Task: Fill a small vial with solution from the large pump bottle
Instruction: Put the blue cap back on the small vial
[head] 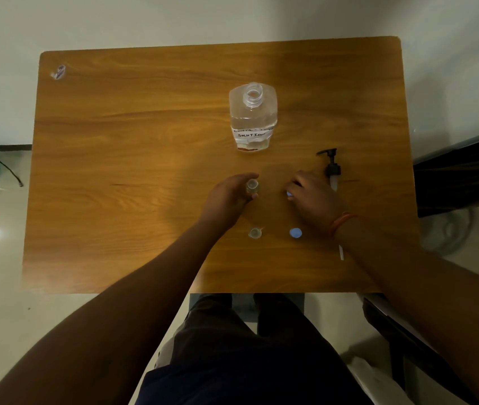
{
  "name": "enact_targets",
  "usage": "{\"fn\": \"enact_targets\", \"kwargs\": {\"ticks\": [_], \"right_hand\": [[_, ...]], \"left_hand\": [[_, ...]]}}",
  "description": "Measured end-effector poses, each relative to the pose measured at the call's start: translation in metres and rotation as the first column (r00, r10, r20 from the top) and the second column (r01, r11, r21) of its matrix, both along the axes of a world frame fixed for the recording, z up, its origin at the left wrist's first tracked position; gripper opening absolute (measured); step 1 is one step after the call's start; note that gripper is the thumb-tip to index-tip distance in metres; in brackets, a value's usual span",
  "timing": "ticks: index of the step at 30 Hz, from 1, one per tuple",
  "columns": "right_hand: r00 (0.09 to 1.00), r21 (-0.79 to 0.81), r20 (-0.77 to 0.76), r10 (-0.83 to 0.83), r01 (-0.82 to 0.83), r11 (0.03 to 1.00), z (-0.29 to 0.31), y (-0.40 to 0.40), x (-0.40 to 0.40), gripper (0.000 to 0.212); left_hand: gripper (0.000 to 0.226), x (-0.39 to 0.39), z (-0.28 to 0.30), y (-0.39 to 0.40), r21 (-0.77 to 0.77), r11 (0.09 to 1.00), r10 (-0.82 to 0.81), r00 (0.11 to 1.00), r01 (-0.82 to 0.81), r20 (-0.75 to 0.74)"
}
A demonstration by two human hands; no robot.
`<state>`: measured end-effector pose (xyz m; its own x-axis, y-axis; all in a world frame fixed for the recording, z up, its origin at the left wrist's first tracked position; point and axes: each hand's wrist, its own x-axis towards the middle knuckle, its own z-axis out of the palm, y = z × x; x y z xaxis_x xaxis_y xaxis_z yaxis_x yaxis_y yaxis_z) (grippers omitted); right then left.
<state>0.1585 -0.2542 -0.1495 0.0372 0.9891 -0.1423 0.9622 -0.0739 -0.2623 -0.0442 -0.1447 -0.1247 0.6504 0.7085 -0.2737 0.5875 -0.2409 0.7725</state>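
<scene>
Wooden table (144, 141) first, then the large bottle (252, 118) mid-table with its pump (332, 168) off and lying to the right, so I guess it's pouring, not pumping. Left hand (229, 197) grips one open vial (252, 186) upright to steady it. Right hand (312, 194) pinches its blue cap (290, 194); second vial (254, 233) and cap (295, 233) wait nearer.

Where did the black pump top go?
The black pump top lies on the wooden table, just right of the right hand, nearer than the clear bottle.
</scene>
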Motion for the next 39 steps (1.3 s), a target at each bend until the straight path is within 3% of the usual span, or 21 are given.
{"fn": "enact_targets", "kwargs": {"ticks": [3, 11, 16, 27, 39], "right_hand": [[0.998, -0.065, -0.062, -0.016, 0.012, 0.998, -0.005, -0.002, 0.001, 0.011], [0.995, 0.074, -0.093, -0.045, 0.052, 0.996, 0.014, 0.000, -0.003, 0.009], [0.995, 0.144, -0.098, -0.036, 0.050, 0.988, 0.053, 0.010, 0.003, 0.008], [0.998, 0.359, -0.069, 0.002, 0.023, 0.933, 0.198, 0.053, 0.019, 0.016], [1.000, 0.497, -0.016, -0.011, 0.018, 0.868, 0.401, 0.118, 0.044, 0.024]], "left_hand": [[0.042, -0.001, -0.008, 0.003, -0.085, 0.995, 0.047, 0.999, -0.048, -0.013], [0.038, -0.001, -0.004, 0.003, -0.106, 0.992, 0.073, 0.996, -0.068, 0.041], [0.030, 0.002, 0.031, 0.014, -0.047, 0.999, 0.021, 0.988, -0.014, 0.155], [0.025, 0.018, 0.182, 0.071, 0.026, 0.999, -0.051, 0.928, 0.044, 0.368], [0.020, 0.036, 0.371, 0.125, -0.038, 0.996, -0.050, 0.860, 0.080, 0.507]]}}
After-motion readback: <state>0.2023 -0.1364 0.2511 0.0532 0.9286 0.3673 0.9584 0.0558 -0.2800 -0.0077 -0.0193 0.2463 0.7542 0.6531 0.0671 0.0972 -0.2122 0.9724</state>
